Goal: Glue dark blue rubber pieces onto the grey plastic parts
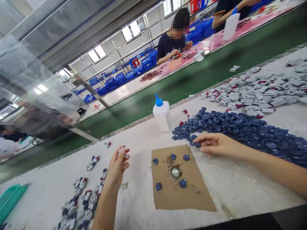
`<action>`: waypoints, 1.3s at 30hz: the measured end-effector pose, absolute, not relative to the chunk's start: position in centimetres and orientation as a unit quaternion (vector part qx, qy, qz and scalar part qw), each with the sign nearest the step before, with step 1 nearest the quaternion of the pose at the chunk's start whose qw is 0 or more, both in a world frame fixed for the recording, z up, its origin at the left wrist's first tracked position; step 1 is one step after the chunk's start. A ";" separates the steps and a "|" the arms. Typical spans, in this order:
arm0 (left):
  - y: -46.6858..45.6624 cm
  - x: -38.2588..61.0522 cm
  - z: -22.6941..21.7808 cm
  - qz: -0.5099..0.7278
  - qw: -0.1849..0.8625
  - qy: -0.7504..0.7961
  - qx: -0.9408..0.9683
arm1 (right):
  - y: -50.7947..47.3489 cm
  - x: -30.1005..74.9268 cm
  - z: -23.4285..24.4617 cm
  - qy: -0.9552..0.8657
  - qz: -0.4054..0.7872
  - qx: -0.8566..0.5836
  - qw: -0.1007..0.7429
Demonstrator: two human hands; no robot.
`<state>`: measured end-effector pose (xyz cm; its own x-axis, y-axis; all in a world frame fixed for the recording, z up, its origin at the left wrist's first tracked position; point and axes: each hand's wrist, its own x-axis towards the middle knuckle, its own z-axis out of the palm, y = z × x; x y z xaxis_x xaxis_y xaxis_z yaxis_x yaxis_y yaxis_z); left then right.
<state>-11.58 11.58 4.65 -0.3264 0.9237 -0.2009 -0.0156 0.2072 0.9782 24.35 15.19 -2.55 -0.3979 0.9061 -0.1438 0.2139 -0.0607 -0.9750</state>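
My left hand [119, 164] is raised over the left of the table, its fingers curled around small whitish pieces [122, 151]. My right hand [212, 143] reaches in from the right, thumb and fingers closed about a dark blue shell-like piece [197, 144] at the near edge of a large pile of blue pieces [240, 127]. Between the hands lies a brown cardboard sheet [165, 198]. Several blue pieces, one of them a ridged piece [182, 183], are spaced out on it around a brown cluster with a round pale-faced piece [175, 172].
Behind the cardboard stands a white bottle with a blue nozzle [163, 116]. Grey-white blocks [259, 92] are heaped at the back right. Mixed blue, grey and red pieces [79, 204] lie at left, near a green basket [11, 201]. Across a green belt [134, 108], a person [171, 41] works.
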 end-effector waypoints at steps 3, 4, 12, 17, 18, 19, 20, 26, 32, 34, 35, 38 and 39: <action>7.0 -10.4 3.9 0.558 0.486 0.607 0.289 | 14.2 23.4 -2.3 -0.647 0.541 -0.469 0.263; 6.0 -9.8 3.6 0.572 0.497 0.593 0.271 | 13.9 23.0 -2.0 -0.660 0.519 -0.476 0.260; 1.9 -4.8 0.0 0.615 0.541 0.545 0.180 | 11.6 17.6 -1.2 -0.890 0.217 -0.330 0.229; 0.6 -2.5 -1.9 0.611 0.525 0.562 0.188 | 11.0 15.8 -3.3 -0.943 0.091 -0.241 0.210; 0.4 -2.2 -2.1 0.608 0.527 0.562 0.191 | 11.1 15.8 -3.6 -0.949 0.076 -0.231 0.199; 0.2 -1.9 -2.4 0.606 0.529 0.562 0.193 | 11.2 15.8 -3.8 -0.955 0.064 -0.222 0.186; 0.1 -1.8 -2.5 0.606 0.529 0.561 0.196 | 11.3 15.9 -3.9 -0.960 0.054 -0.216 0.172; -0.1 -2.0 -3.3 0.574 0.537 0.564 0.254 | 12.1 15.4 -3.1 -0.973 0.042 -0.206 0.099; 0.0 -2.2 -3.3 0.532 0.539 0.584 0.290 | 12.5 15.2 -1.5 -0.936 0.236 -0.256 0.050; 0.0 -2.0 -2.9 0.549 0.533 0.583 0.275 | 12.6 15.5 -0.9 -0.900 0.329 -0.279 0.062; 0.0 -1.8 -2.6 0.562 0.530 0.579 0.259 | 12.5 15.6 -0.7 -0.875 0.378 -0.293 0.076; 0.0 -1.0 -1.6 0.603 0.541 0.552 0.197 | 12.0 15.7 0.1 -0.781 0.508 -0.338 0.134; 0.0 -0.7 -1.3 0.612 0.550 0.539 0.177 | 11.7 15.7 0.4 -0.751 0.541 -0.346 0.157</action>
